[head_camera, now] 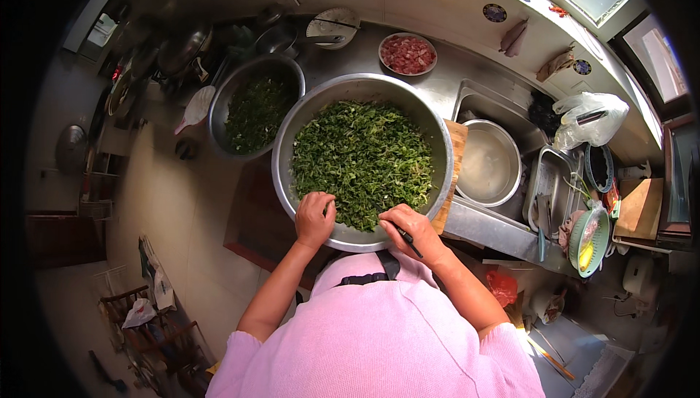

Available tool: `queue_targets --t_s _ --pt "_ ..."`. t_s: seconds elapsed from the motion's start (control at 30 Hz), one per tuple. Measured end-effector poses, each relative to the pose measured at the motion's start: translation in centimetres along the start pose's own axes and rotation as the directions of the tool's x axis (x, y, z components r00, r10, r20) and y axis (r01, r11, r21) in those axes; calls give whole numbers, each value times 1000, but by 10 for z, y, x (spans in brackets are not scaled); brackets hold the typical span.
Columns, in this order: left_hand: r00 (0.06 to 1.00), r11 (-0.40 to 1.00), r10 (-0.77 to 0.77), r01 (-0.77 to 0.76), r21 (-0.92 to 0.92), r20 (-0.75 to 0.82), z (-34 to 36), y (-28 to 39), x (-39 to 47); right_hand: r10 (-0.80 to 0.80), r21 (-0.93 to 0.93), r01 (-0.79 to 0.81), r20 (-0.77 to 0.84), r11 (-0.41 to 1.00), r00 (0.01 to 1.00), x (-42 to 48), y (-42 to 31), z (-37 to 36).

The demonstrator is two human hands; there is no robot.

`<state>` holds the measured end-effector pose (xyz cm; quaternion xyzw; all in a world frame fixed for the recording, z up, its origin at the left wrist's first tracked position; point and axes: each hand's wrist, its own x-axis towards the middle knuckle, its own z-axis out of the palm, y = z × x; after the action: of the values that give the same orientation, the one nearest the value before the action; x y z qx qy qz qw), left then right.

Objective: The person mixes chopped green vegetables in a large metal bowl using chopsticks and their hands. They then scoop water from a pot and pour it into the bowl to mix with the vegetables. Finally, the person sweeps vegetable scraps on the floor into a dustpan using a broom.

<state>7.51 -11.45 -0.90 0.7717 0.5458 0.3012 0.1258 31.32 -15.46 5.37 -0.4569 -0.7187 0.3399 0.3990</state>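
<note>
A large metal basin (281,179) full of chopped leafy greens (361,157) stands right in front of me. At its near left side my left hand (315,220) rests by the rim with curled fingers touching the edge of the greens. Whether anything is between those fingers is hidden. Over the near right rim, my right hand (414,229) grips a black-handled tool (409,240). The handle sticks out behind the palm, and the working end is too hidden to name. Under the basin's right side shows a wooden cutting board (455,163).
Left of the basin stands a second metal basin (216,116) of dark chopped greens. A plate of diced raw meat (407,54) sits on the steel counter behind. To the right, a sink (476,92) holds a metal bowl of cloudy water (489,163); beyond are a knife (542,217) and green colander (581,242).
</note>
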Motion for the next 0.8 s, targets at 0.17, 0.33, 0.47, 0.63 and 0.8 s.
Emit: queue_targets --t_s 0.17,0.33,0.47,0.63,0.8 --pt "997 997 -46 49 53 -61 1 1 -3 211 49 -205 -170 978 963 -7 -3 -44" --pt "986 986 -135 144 90 -96 0 0 -6 259 -23 -286 -360 958 896 -3 28 -69" --pt "985 983 -123 138 118 -123 1 1 -2 6 -148 -54 -306 988 952 6 28 -42" --pt "985 980 -137 151 133 -108 4 -2 -4 -6 -33 0 -177 999 984 9 7 -20" --pt "996 991 -82 86 102 -41 6 11 16 121 -33 -127 -138 991 983 5 9 -37"
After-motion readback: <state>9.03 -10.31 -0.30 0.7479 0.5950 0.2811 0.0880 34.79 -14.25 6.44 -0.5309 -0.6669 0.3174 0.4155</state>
